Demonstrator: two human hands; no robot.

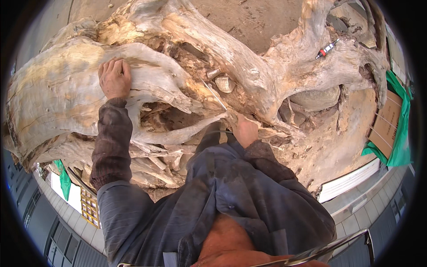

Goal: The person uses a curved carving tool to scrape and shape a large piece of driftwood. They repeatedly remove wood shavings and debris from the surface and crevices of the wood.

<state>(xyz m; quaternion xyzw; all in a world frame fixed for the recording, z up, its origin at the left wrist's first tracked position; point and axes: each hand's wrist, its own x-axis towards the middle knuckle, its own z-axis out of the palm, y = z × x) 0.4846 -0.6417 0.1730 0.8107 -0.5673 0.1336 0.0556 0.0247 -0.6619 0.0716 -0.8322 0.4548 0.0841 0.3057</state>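
Observation:
A huge pale gnarled tree root [58,84] fills the view in front of me. On its smooth broad trunk at the left rests my left hand [114,79], fingers curled in with nothing visible in them. Low in the middle, my right hand [245,131] is closed on a thin metal rod-like tool [214,95]. The rod slants up and left into a rough brown hollow of the wood; its grip is hidden in my fist. A loose stone-like chunk [225,84] and a short cylindrical piece [213,74] lie in that hollow.
A small red, black and silver cylindrical tool [328,49] lies on the root's right branch. At the far right a brown cardboard box [385,124] stands by green sheeting [402,133]. A yellow lattice [89,207] is at the lower left. Bare ground [242,18] shows beyond the root.

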